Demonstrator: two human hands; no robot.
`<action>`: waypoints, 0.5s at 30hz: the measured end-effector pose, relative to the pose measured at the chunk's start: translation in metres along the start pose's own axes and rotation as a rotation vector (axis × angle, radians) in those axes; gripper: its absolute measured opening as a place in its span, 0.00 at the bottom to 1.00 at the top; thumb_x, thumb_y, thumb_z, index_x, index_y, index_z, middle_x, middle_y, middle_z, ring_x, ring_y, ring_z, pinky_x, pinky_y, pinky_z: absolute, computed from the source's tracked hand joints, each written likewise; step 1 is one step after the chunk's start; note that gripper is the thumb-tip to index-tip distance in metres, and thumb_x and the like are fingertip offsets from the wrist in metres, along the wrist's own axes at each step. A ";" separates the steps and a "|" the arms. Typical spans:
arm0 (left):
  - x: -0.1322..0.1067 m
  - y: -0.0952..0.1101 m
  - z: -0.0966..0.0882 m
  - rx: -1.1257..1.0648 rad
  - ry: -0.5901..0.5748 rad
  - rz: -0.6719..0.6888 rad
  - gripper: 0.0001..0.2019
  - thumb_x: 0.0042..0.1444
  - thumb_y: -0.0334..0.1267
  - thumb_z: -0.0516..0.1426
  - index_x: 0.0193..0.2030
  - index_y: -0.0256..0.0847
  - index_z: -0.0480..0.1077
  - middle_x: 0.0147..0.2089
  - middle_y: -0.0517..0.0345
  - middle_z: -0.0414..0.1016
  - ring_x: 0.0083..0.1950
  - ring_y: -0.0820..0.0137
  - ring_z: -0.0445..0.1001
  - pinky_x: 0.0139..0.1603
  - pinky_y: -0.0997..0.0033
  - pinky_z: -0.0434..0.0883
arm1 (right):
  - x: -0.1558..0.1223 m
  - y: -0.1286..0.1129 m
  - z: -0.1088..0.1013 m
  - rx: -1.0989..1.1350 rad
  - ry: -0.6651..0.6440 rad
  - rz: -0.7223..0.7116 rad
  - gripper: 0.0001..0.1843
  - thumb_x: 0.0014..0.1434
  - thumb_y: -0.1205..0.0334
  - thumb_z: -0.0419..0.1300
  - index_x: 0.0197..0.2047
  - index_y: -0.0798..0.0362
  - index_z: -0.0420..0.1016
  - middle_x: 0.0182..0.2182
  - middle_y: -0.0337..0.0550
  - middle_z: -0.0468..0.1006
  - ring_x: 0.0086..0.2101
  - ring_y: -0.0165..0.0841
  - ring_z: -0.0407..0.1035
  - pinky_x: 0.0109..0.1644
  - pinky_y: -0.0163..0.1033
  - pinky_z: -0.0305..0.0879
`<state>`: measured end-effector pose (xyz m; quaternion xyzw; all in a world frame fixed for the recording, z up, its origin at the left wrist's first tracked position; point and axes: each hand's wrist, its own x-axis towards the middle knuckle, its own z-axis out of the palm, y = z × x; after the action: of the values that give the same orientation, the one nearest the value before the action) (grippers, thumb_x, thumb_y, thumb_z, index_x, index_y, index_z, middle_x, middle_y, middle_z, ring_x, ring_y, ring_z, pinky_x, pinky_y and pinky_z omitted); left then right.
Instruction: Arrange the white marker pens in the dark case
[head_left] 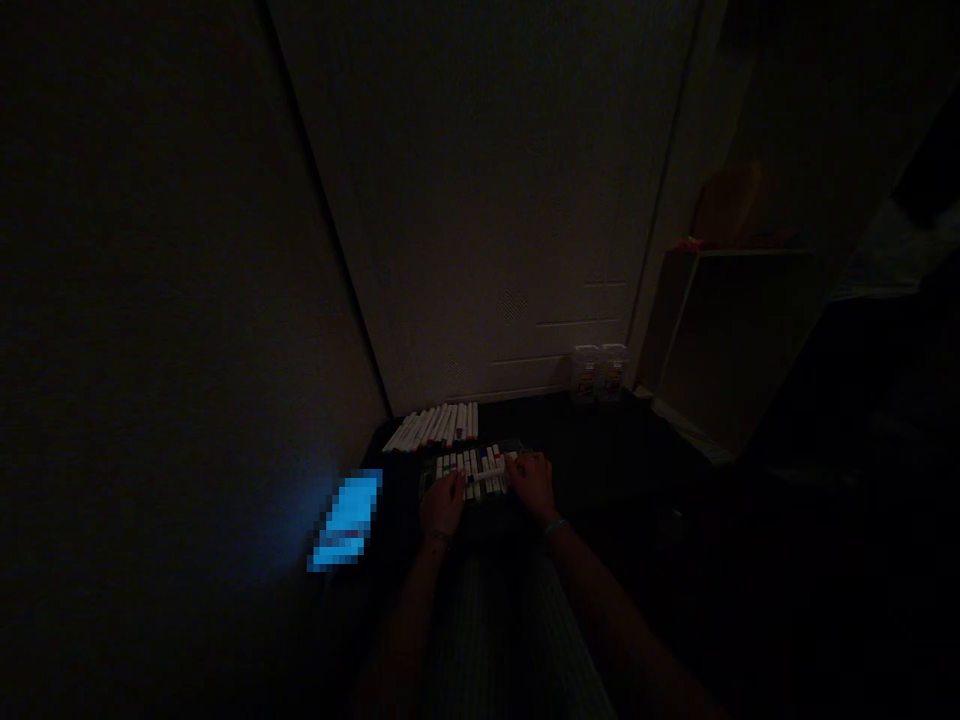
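Observation:
In dim light, my left hand [444, 500] and my right hand [534, 480] are at a low clear case [426, 474] on the dark table. Several white markers [451, 464] with coloured ends lie side by side in it. A single white marker [489, 472] lies crosswise over them, spanning the space between my hands. The curled fingers of each hand close at one end of it. My fingertips are partly lost in the dark. Behind the case, to the left, more white markers [435, 425] are spread in a slanted row.
Two clear plastic boxes [598, 374] with pale handles stand at the table's back right, near the pale panel [487, 200]. A bright blue, blurred screen [349, 520] glows at the left. A shelf unit [727, 330] with an orange object [727, 205] on top stands at the right.

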<state>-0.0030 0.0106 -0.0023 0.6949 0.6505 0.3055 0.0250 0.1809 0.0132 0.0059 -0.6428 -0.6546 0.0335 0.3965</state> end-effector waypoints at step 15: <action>0.000 -0.002 0.002 0.007 -0.013 0.007 0.17 0.59 0.46 0.42 0.44 0.46 0.68 0.45 0.57 0.73 0.46 0.70 0.70 0.43 0.73 0.63 | -0.001 -0.001 0.000 -0.013 0.002 0.009 0.23 0.61 0.48 0.43 0.31 0.50 0.73 0.33 0.43 0.75 0.42 0.35 0.61 0.48 0.41 0.47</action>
<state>-0.0042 0.0118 -0.0045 0.6992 0.6491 0.2986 0.0258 0.1800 0.0123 0.0056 -0.6484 -0.6515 0.0307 0.3926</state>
